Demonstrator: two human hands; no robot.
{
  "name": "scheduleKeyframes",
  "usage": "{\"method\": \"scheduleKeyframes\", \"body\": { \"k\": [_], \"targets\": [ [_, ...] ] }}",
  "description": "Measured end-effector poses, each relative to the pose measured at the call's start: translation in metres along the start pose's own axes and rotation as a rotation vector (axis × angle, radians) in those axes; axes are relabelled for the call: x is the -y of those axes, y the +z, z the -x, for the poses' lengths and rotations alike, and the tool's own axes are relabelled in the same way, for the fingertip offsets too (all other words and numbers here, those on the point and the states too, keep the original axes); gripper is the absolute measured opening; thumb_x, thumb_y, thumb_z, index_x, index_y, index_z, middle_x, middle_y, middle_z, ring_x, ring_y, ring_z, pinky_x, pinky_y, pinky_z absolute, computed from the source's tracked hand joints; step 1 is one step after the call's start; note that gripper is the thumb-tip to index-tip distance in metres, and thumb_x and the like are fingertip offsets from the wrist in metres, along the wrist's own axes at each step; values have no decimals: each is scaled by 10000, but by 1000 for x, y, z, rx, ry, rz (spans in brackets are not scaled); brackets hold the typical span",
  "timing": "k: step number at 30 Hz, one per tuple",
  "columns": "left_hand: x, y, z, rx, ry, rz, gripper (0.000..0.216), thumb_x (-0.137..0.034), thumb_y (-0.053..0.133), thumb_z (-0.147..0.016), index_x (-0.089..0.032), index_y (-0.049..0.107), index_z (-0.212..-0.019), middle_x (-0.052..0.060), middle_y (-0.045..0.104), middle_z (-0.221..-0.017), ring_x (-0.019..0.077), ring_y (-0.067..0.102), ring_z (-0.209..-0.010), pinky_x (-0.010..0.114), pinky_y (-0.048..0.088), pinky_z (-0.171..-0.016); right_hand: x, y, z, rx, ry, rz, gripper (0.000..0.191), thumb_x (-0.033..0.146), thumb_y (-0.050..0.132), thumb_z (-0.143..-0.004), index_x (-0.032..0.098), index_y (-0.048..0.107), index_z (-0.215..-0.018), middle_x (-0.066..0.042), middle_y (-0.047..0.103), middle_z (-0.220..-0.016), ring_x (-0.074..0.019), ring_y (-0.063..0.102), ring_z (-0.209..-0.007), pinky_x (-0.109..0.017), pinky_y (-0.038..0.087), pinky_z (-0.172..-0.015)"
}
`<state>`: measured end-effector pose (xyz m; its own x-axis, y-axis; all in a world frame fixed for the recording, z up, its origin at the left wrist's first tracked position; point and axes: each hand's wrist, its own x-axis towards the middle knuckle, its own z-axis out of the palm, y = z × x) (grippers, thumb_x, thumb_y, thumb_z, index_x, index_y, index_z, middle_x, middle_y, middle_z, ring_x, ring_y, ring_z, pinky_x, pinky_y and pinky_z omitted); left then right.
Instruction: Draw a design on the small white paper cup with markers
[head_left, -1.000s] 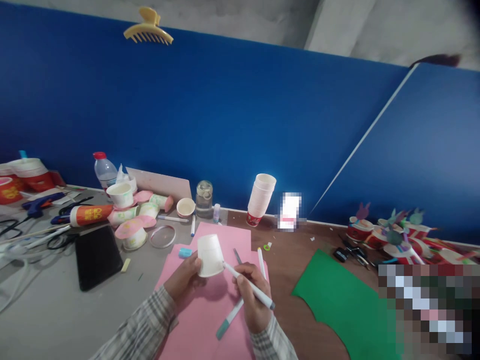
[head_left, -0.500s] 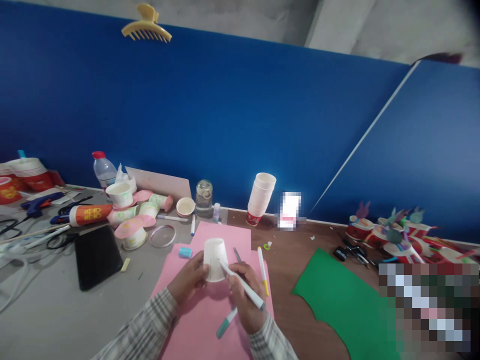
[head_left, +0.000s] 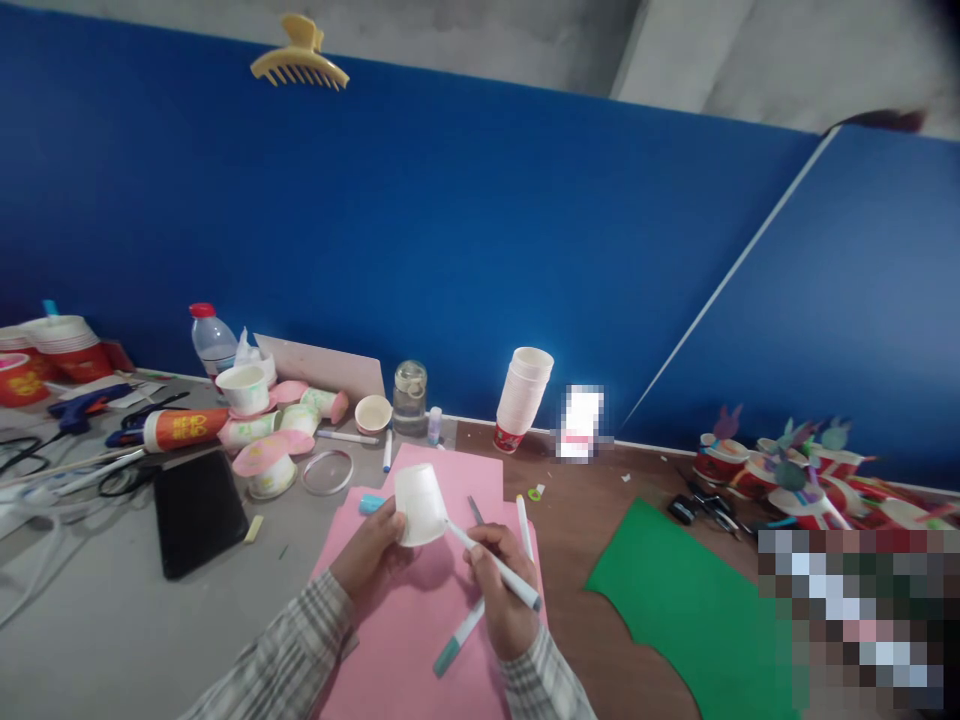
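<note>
An upturned white paper cup (head_left: 420, 505) sits in the left hand (head_left: 371, 553), base tilted up and away, above the pink paper sheet (head_left: 420, 640). The fingers wrap its lower rim from the left. The right hand (head_left: 504, 590) grips a white marker (head_left: 495, 565) like a pencil, tip touching the cup's right side, teal-capped end pointing back toward the wrist. Both plaid-sleeved forearms angle in from below. A second teal-tipped marker (head_left: 457, 640) lies on the sheet under the right hand.
</note>
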<state>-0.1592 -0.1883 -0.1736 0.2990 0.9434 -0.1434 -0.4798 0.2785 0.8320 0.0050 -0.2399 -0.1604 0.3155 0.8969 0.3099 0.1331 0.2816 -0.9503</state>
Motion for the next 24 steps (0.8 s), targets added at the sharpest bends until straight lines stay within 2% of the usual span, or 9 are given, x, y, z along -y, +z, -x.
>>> {"method": "scheduleKeyframes", "body": {
  "k": [5,8,14,19,24],
  "targets": [
    [1,2,-2,-10,-18,-140,583,-522,734,-438,-193,580,-893,-61,521,-491,58,375,-373,179,252,-339,3,0,2,65,-106,-20,150,291,580,-705,196,681,-762,21,630,-579,-126,563,-452,-203,472,-410],
    [5,-3,-5,-13,6,-243,647,-542,726,-426,-191,563,-945,-76,501,-455,59,352,-346,185,242,-325,3,2,3,99,-154,-8,137,272,584,-720,203,675,-796,18,630,-620,-130,569,-483,-220,491,-446],
    [11,-10,-8,-23,51,-355,665,-522,720,-458,-198,545,-1012,-79,497,-481,65,358,-350,195,243,-321,2,6,3,67,-208,21,129,243,589,-713,213,675,-804,8,649,-657,-155,614,-567,-235,521,-515],
    [8,-5,-6,-41,23,-244,641,-535,714,-448,-191,558,-966,-88,475,-443,55,327,-332,189,222,-320,0,5,3,60,-159,69,121,227,578,-697,208,674,-770,12,659,-633,-150,607,-526,-221,509,-485],
    [0,2,-5,-92,27,-88,513,-514,710,-476,-205,581,-865,-73,490,-516,48,334,-385,174,240,-339,-1,5,-1,9,-101,119,127,195,555,-662,203,674,-703,16,658,-577,-149,603,-498,-198,492,-451]
  ]
}}
